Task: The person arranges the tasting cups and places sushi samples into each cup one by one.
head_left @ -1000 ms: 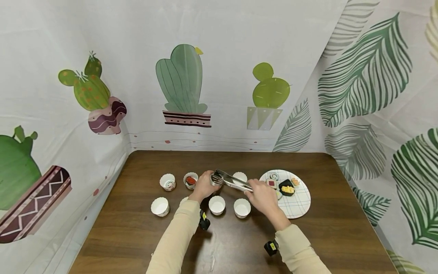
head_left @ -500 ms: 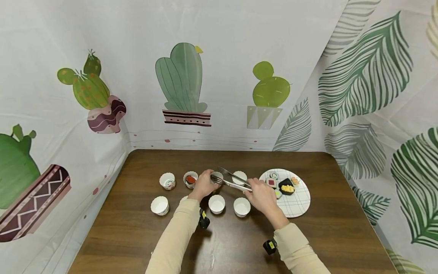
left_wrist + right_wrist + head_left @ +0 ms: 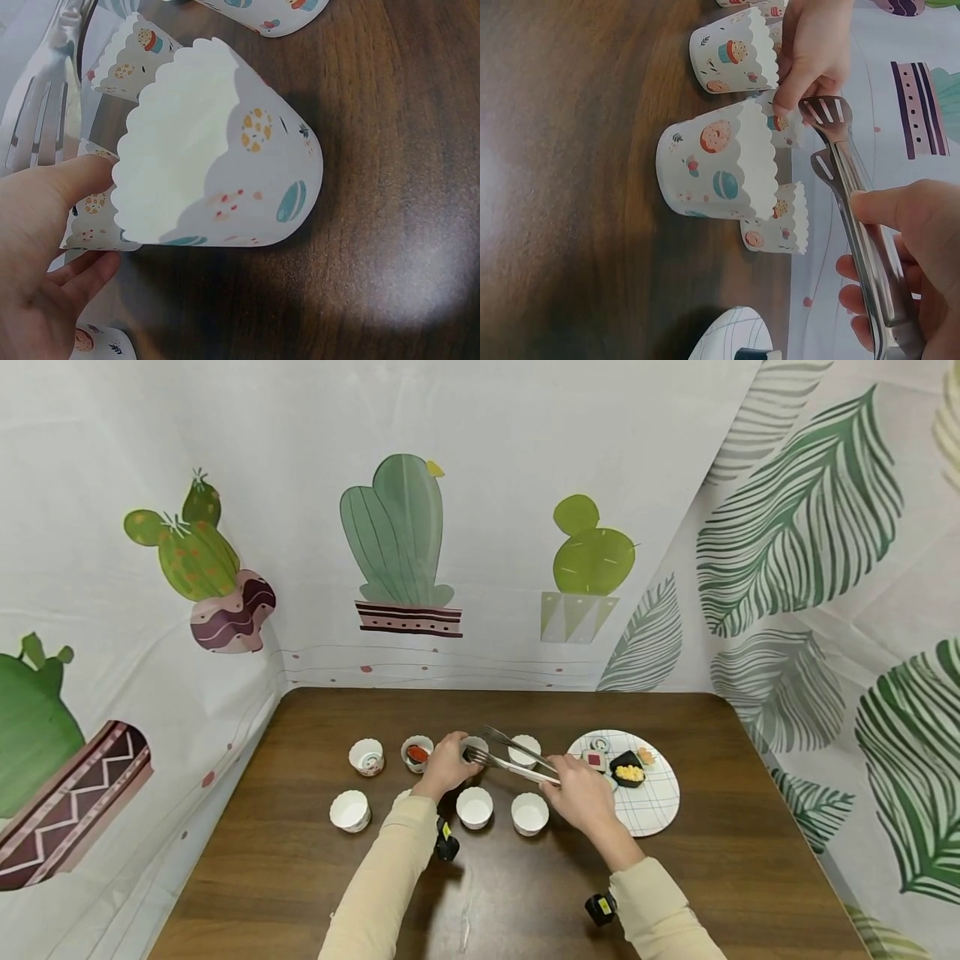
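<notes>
Pinching a printed paper cup (image 3: pixel 94 217) in the back row: left hand (image 3: pixel 447 767), thumb and fingers on opposite sides of its thin, scalloped wall. Right hand (image 3: pixel 585 789) is wrapped round steel tongs (image 3: pixel 874 259), smooth and bright, thumb laid along one arm. I read the two arms as parted by a modest gap; both ends flat, slotted, fork-like. On my head feed one slotted end hangs over the pinched cup's mouth, the other apart from it, farther back. What that cup contains, I cannot tell.

Directly in front: a tapered white cup (image 3: pixel 475 807), wavy-edged. Left of the hand, a neighbouring cup (image 3: pixel 415 767) holds a red-topped piece (image 3: pixel 417 753). Near the right hand, a rounded white plate (image 3: pixel 652 810), fine grid lines, bears a black triangular rice ball (image 3: pixel 627 770), topping yellow and bumpy. Table (image 3: pixel 525 893): brown wood grain, slight sheen.
</notes>
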Demonstrator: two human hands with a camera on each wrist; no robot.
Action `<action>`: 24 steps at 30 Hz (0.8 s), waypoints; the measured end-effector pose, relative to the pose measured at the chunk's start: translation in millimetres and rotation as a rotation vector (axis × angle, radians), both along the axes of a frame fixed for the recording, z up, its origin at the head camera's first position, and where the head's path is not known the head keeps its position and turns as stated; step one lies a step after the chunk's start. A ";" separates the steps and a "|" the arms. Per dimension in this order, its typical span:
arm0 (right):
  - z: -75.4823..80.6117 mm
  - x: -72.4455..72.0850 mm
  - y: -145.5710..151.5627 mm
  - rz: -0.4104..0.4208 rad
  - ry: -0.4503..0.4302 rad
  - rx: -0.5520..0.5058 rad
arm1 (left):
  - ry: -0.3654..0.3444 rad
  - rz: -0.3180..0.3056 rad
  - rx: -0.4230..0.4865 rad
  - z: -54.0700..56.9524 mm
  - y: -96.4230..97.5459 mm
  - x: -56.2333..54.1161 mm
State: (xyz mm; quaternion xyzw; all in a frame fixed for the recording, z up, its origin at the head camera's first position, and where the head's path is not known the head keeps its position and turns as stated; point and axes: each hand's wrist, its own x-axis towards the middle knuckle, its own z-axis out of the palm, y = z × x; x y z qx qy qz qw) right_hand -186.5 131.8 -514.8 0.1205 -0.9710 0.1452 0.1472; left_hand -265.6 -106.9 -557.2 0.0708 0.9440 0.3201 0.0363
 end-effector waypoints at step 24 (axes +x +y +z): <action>0.8 25.4 43.4 -0.050 0.073 -0.018 | -0.021 0.010 -0.023 -0.4 2.0 -0.7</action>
